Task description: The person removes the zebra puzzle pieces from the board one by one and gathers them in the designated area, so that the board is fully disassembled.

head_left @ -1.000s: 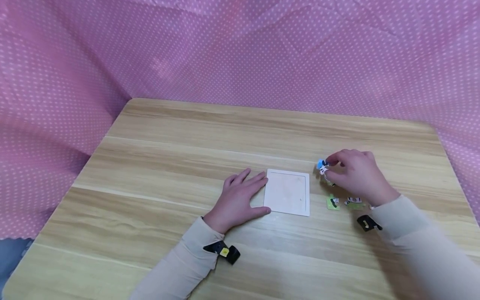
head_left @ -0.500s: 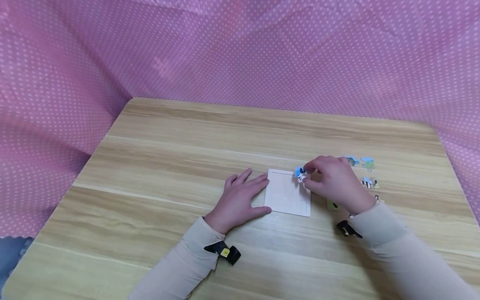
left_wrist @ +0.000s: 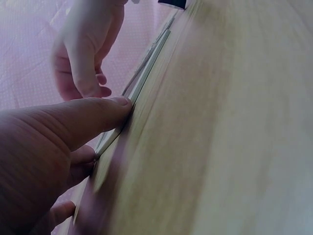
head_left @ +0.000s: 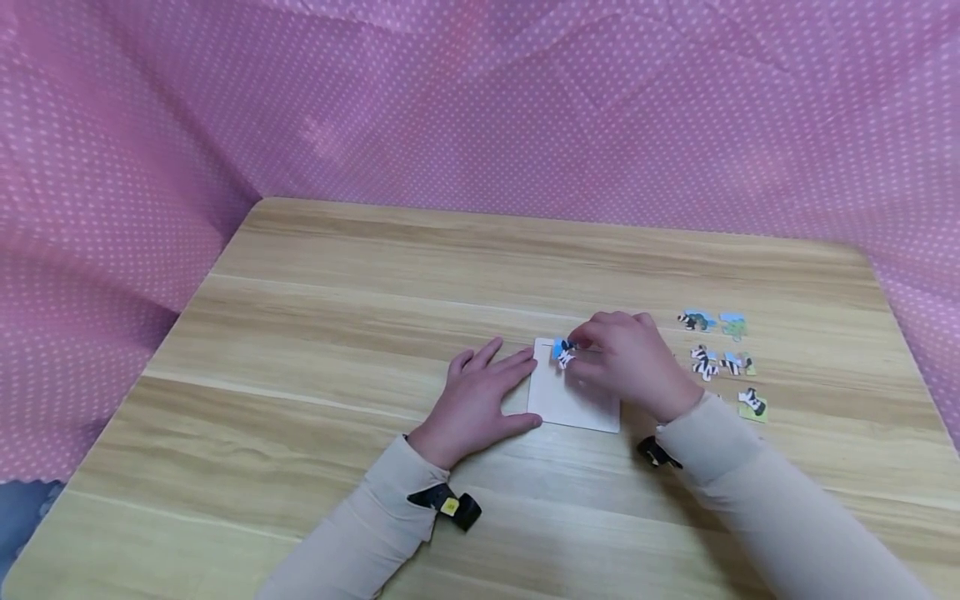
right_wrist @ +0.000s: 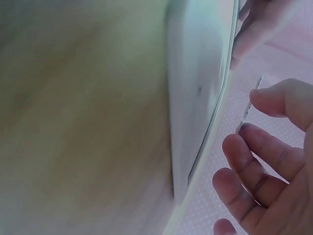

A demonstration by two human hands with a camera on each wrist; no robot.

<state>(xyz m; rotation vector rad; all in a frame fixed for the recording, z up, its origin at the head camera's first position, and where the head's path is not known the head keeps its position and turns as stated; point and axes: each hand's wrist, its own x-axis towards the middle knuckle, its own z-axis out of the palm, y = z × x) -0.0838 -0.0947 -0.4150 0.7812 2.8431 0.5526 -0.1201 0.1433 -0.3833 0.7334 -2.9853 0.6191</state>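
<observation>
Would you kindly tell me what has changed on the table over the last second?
The right hand moved left, carrying the pinched puzzle piece from beside the white board to over its far left area, uncovering some loose pieces. The left hand stayed at the board's left side.

tabletop (head_left: 375, 258): wood-grain finish, smooth, soft sheen toward my near side. puzzle tray (head_left: 558, 407): white, smooth, faintly shiny, can't tell board from plastic. striped puzzle pieces (head_left: 705, 363): thin, printed faces, look like card. backdrop (head_left: 480, 117): polka-dot cloth, matt, creased. left sleeve (head_left: 352, 525): matt woven-looking fabric, wrinkled. left wrist camera (head_left: 468, 511): black, looks like plastic.
</observation>
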